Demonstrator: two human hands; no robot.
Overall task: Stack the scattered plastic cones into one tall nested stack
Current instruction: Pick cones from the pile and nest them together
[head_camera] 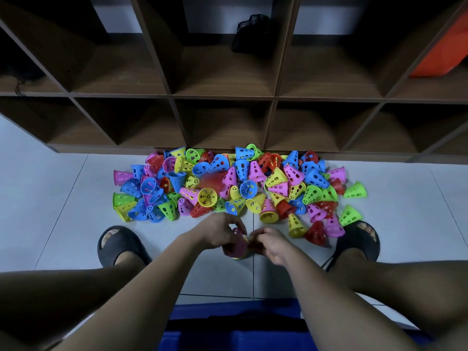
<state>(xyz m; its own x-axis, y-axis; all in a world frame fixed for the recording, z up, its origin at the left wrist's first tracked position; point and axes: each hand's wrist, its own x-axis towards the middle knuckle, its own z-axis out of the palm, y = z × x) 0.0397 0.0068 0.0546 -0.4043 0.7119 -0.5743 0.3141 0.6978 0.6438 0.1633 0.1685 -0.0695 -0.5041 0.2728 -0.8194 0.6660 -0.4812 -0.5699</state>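
While in left hand (pixel 219 234), pink cone (pixel 236 245); black bag (pixel 250 34) in shelf cubby (pixel 217 72).

L hand (pixel 217 231) grips a pink cone (pixel 236 245), yellow rim showing under it, low over the floor (pixel 63 198) btwn two black slippers (pixel 119 245). R hand (pixel 274 245) meets it from the right w/ fingers curled; grip unclear. Pile of cones (pixel 228 183), mixed colours, lies along the floor's far edge against the shelf unit (pixel 222 97).
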